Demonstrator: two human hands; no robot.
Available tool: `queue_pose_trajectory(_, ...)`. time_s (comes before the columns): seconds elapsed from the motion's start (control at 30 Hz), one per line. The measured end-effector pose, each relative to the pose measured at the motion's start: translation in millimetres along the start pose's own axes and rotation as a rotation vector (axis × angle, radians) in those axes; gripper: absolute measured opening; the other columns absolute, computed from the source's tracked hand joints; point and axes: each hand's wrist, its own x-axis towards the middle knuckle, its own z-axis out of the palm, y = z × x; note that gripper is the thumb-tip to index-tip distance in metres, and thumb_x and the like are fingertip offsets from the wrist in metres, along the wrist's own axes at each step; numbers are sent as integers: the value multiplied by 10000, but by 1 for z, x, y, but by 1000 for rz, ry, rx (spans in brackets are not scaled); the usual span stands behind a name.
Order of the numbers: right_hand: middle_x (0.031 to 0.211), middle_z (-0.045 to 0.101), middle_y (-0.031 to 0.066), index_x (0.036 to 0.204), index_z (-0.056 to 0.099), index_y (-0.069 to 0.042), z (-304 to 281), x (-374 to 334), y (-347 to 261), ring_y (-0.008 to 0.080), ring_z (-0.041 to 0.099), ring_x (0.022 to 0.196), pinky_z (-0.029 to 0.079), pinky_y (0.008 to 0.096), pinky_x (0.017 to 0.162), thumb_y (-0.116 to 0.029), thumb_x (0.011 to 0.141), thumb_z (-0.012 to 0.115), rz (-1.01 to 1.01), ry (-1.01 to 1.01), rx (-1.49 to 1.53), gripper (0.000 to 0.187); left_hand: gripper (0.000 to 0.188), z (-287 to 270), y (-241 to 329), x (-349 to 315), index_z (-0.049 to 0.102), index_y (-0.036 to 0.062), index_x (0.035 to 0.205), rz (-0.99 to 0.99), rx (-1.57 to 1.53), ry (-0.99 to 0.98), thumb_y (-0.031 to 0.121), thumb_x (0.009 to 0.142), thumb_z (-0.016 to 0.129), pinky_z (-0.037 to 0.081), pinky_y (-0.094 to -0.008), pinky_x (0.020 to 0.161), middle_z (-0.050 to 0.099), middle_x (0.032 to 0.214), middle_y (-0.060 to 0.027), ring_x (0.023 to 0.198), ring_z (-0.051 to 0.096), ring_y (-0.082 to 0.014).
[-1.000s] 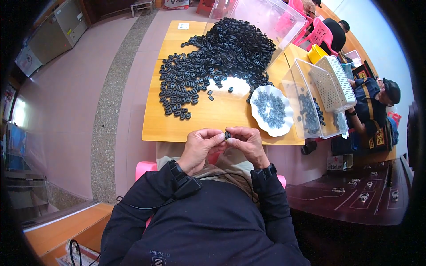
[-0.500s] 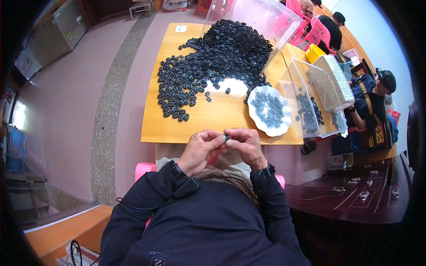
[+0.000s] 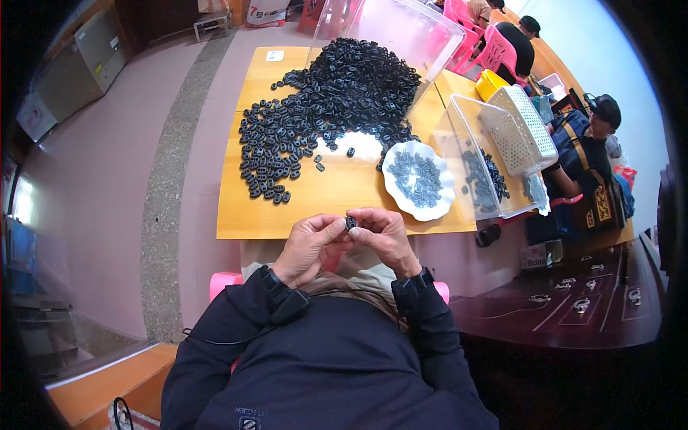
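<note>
I see the table ahead of the person, near edge just beyond both hands. Left hand and right hand meet at that edge, a small part pinched between their fingertips. Pile of parts covers the table's middle and far side. Plate sits right of the pile, parts in it. Bin is right of the plate, basket resting in it. Another bin lies tipped behind the pile. Another person sits beyond the right end.

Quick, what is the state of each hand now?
Left hand: closed, pinching the small black part.
Right hand: closed, pinching the same part.
</note>
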Motion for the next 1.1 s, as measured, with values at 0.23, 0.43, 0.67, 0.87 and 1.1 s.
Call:
queue_pose_trajectory(0.23, 964, 660, 52, 1135, 617, 27, -5, -8, -2, 105, 632, 836, 539, 247, 761, 31, 834, 679, -37, 94, -154, 308, 162, 6, 1, 0, 618, 13, 1033, -25, 84, 54, 144, 945, 582, 569, -309, 792, 642, 901, -52, 804, 636, -135)
queue_pose_trajectory(0.43, 828, 619, -1, 1083, 636, 4, -34, -24, -54, 63, 566, 721, 475, 210, 641, -23, 832, 686, -266, 396, -605, 257, 109, 5, 5, -3, 619, 37, 941, -40, 81, 96, 145, 930, 608, 568, -281, 750, 626, 826, -28, 768, 627, -119)
queue_pose_trajectory(0.67, 870, 647, 37, 1141, 621, 21, -101, -46, -141, 81, 571, 685, 465, 210, 602, -57, 878, 639, -496, 857, -951, 275, 107, 6, 3, -2, 625, 35, 941, -26, 85, 98, 140, 923, 619, 571, -275, 725, 631, 833, -30, 761, 628, -120)
queue_pose_trajectory(0.87, 866, 669, 88, 1146, 614, 43, -141, -46, -167, 149, 619, 709, 492, 269, 651, -112, 868, 640, -475, 1109, -1321, 319, 112, 2, 1, -1, 626, 33, 956, -34, 77, 101, 140, 923, 619, 570, -275, 728, 634, 838, -34, 769, 631, -121)
queue_pose_trajectory(1.1, 874, 667, 142, 1035, 656, 29, -126, -37, -159, 230, 645, 735, 500, 333, 677, -105, 854, 639, -354, 1147, -1318, 226, 116, 4, 4, -2, 625, 26, 970, -44, 80, 109, 134, 932, 604, 569, -273, 747, 634, 851, -35, 776, 630, -114)
